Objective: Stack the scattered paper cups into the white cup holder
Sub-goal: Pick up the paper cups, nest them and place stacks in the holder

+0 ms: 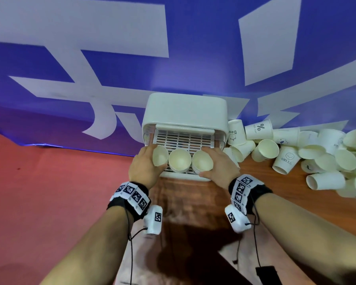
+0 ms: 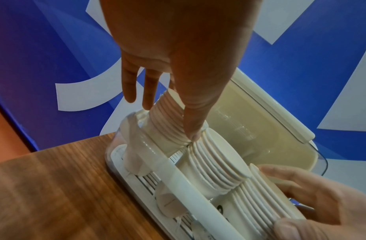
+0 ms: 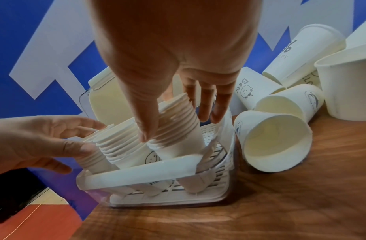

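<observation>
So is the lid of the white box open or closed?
Open. The lid is flipped up and back behind the white cup holder, and three cup stacks poke out.

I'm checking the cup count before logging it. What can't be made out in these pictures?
- Cups per stack: head view shows only the top mouths in the cup holder.
- Left stack: partly covered by the left hand.
- Loose cups: cut off by the right edge.
</observation>
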Action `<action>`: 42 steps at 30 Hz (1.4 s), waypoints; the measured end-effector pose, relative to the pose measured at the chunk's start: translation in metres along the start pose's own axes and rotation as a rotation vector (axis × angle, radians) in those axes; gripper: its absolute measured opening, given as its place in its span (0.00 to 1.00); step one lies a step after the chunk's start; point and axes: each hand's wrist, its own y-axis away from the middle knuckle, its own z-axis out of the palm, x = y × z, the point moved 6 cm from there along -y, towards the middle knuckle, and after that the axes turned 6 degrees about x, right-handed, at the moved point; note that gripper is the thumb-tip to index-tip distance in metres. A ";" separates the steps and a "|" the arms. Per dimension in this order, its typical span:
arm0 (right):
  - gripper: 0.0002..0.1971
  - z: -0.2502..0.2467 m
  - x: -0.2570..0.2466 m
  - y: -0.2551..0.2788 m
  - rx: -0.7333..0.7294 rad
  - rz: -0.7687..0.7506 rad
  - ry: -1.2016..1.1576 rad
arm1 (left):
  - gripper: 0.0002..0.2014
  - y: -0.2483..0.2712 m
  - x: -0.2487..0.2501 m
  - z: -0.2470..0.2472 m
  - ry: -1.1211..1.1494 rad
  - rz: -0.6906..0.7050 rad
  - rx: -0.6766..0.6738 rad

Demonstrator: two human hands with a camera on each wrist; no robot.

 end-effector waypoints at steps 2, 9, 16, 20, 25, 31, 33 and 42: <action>0.44 0.001 0.001 0.001 -0.009 0.005 -0.003 | 0.35 0.000 0.002 0.001 -0.002 -0.002 -0.021; 0.48 -0.014 0.009 0.012 -0.009 0.033 -0.143 | 0.46 0.006 0.011 -0.004 -0.091 0.030 -0.022; 0.44 -0.045 0.035 0.039 0.036 0.061 -0.225 | 0.28 0.030 0.071 -0.013 -0.128 0.080 0.068; 0.42 -0.064 0.054 0.053 0.051 0.056 -0.228 | 0.20 0.046 0.108 0.000 0.002 0.155 0.051; 0.39 -0.096 0.092 0.073 0.070 0.082 -0.199 | 0.15 0.067 0.164 0.037 0.103 0.219 -0.047; 0.34 -0.128 0.151 0.089 0.084 0.128 -0.166 | 0.14 0.081 0.209 0.092 0.135 0.220 -0.188; 0.34 -0.137 0.167 0.090 0.091 0.125 -0.166 | 0.14 0.083 0.216 0.109 0.147 0.198 -0.209; 0.30 -0.144 0.202 0.066 0.040 0.047 -0.129 | 0.19 0.083 0.215 0.160 0.167 -0.042 -0.288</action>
